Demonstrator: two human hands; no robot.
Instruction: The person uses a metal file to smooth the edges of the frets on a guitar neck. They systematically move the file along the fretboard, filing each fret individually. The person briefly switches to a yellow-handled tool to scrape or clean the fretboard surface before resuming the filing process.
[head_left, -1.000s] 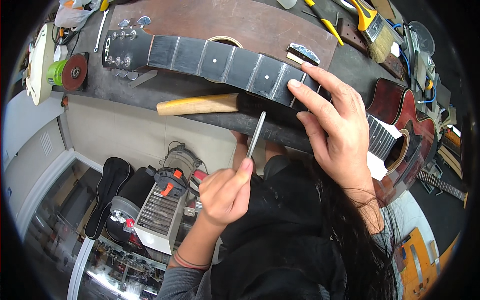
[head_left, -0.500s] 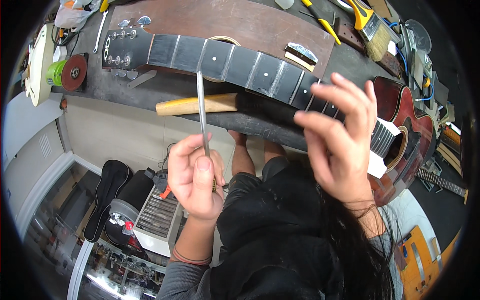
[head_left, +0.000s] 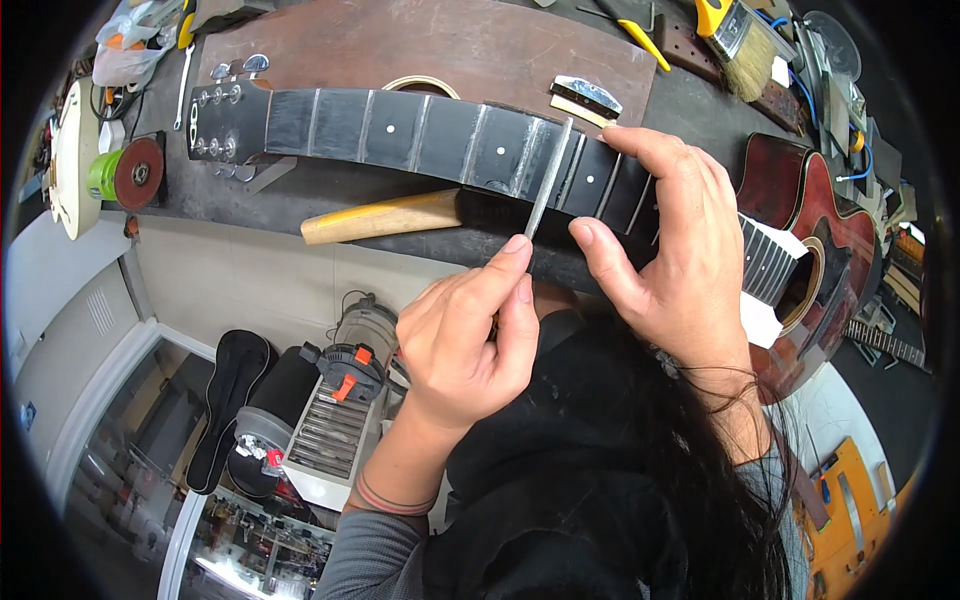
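Observation:
My left hand is closed on a slim metal file, its upper end lying across the dark fretboard beside a fret slot. My right hand is open over the neck's right part, index fingertip at the far edge and thumb apart by the near edge. The headstock with tuners points left. A yellow-edged wooden block sticks out below the neck. Behind it a small metal-capped block rests on the brown guitar body.
A red acoustic guitar stands at the right. A paintbrush and tools lie at the back of the dark bench. A sanding disc is at the left. A vacuum and black case are below.
My left hand has swung the file up and rightward onto the fretboard's right part. My right hand lifted off the neck, then came back to it with thumb spread lower.

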